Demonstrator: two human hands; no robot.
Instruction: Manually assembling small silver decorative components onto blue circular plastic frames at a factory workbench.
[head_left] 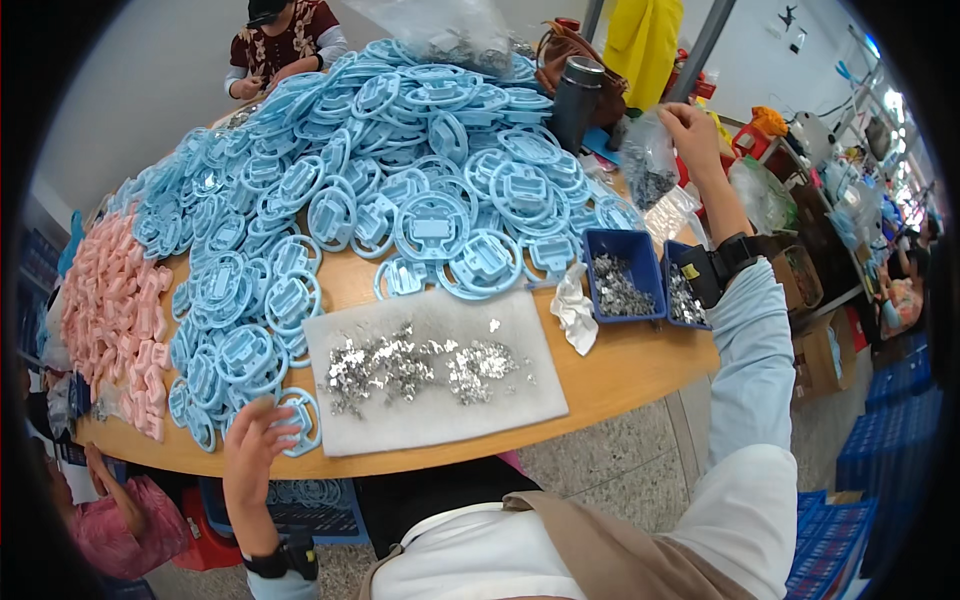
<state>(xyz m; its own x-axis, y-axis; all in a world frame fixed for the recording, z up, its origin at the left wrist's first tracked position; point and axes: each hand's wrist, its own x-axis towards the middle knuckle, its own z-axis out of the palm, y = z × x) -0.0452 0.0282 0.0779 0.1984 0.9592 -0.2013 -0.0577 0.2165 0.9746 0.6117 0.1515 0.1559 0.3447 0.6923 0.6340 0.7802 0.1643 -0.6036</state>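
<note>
My right hand (693, 140) is stretched out to the far right of the table, its fingers closed on the top of a clear plastic bag (646, 165). Small dark metal pieces lie in the bottom of that bag. At the front left edge my left hand (254, 445) is empty, fingers apart and slightly curled, next to a light blue plastic ring part (300, 424). Between my arms lies a white foam sheet (450, 425) with many small shiny metal clips (390, 368) scattered over it. Two blue bins (627, 316) near my right forearm hold more of these metal pieces.
A large heap of light blue ring parts (432, 226) covers the table's middle and back; pink plastic parts (115, 315) pile up at left. A crumpled white tissue (574, 312) lies beside the bins. A dark thermos (577, 100) stands behind. Other people sit around the table.
</note>
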